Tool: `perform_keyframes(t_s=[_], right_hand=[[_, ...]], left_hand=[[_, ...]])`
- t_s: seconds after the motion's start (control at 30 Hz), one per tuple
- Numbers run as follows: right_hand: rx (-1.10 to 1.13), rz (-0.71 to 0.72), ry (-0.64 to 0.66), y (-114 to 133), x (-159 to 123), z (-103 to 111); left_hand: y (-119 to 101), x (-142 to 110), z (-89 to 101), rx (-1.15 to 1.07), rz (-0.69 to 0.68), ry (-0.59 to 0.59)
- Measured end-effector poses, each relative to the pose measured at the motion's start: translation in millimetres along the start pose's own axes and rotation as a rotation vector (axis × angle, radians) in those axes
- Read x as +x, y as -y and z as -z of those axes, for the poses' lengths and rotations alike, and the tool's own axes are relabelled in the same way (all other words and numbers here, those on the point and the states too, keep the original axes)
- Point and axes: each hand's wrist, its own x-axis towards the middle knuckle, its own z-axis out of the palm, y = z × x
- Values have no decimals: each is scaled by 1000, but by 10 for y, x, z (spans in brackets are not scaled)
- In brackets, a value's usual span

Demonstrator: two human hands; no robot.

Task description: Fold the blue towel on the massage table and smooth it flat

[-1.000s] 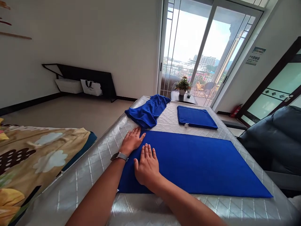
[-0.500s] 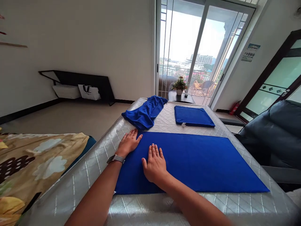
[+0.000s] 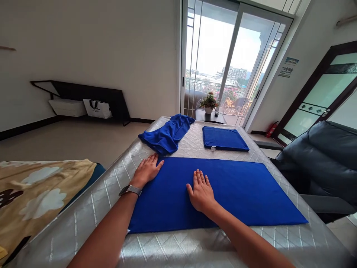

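Note:
A blue cloth (image 3: 240,193), folded into a long flat rectangle, lies across the silver quilted table cover (image 3: 156,245). My left hand (image 3: 147,170) rests flat at its left edge near the far corner, fingers stretched out. Flat on the cloth, left of its middle, lies my right hand (image 3: 201,190) with straight fingers and the thumb apart. A crumpled blue cloth (image 3: 169,134) sits just beyond my left fingertips. Farther back on the right is a neatly folded blue cloth stack (image 3: 225,139) with a small white tag.
A dark padded chair (image 3: 329,160) stands along the table's right side. To the left is a surface with a patterned tan blanket (image 3: 75,178). Behind the table, a potted plant (image 3: 209,102) stands on a small dark table before the sliding glass door.
My right hand has slid to the right over the flat cloth. My left hand stays at the cloth's left edge. The whole view has shifted slightly.

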Motion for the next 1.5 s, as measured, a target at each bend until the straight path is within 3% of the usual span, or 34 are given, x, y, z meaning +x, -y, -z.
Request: perform_keyframes(t_s=[0.6,1.5], right_hand=[[-92,-144,3,-946,-251,293],[-285,-402,-104,-2346,-385,525]], left_hand=[[76,70,-61,0,-15,-24],[133,108,-68,9,-24,-6]])
